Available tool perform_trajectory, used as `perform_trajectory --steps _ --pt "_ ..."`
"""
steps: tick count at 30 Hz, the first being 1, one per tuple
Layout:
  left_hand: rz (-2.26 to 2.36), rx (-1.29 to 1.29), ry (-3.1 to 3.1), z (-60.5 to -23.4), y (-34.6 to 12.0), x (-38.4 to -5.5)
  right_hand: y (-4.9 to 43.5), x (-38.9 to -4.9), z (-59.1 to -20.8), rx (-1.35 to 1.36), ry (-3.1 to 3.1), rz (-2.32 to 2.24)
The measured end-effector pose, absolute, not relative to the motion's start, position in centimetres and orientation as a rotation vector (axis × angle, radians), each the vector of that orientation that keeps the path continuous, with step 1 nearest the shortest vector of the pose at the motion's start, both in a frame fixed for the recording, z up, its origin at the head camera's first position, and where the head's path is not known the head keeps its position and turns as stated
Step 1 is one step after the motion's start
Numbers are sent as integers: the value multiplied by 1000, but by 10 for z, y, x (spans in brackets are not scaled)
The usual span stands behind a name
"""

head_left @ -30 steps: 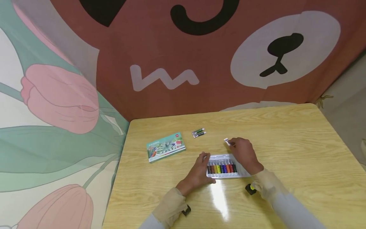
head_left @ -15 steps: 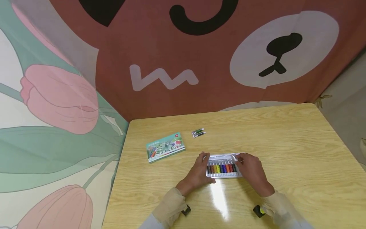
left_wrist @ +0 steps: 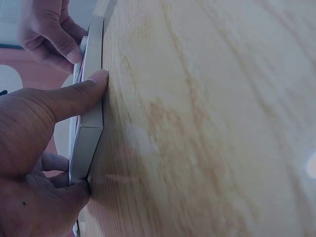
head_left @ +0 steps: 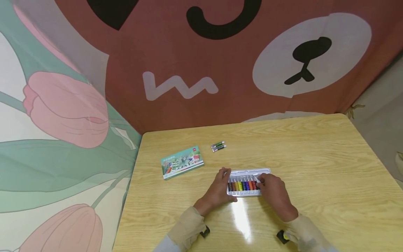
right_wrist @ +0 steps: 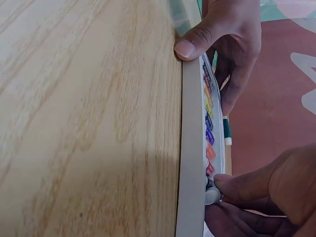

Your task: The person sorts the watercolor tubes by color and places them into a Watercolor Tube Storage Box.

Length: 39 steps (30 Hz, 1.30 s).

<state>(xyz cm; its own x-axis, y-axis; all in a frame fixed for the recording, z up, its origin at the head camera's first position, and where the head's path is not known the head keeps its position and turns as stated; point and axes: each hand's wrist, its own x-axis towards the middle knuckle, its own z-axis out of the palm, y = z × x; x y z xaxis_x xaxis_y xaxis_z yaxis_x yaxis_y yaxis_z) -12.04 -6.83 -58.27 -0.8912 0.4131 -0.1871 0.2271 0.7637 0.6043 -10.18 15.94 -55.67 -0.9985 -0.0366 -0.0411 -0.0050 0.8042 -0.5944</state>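
– Where is the paint tray (head_left: 247, 172) placed?
– It is laid flat on the table (head_left: 315, 150), between both hands, with its row of coloured tubes (head_left: 241, 186) exposed.
– How is it held?
– Its left end is gripped by the left hand (head_left: 217, 190): the thumb is pressed to the near edge, the fingers are set round the left end.
– And at the right end?
– A paint tube (right_wrist: 213, 196) is pinched by the right hand (head_left: 275, 190), low at the tray; whether it is seated cannot be told.
– What is set farther out?
– Two loose tubes (head_left: 218, 146) are laid side by side past the tray's far edge; the printed box (head_left: 182, 162) is placed to their left.
– And room for moving?
– A broad stretch of wood is offered between the right hand and the table's right edge. The far edge is bordered by a bear-printed cloth (head_left: 176, 52), the left by a flower-printed cloth (head_left: 63, 108).
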Motion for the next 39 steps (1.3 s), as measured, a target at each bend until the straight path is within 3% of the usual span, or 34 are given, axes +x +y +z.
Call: perform_trajectory --steps 24,39 --pt "822 573 2699 -582 -69 -122 161 -105 -547 -34 2875 -894" --pt "833 555 2679 -581 -69 -119 159 -101 -547 -183 3008 -773"
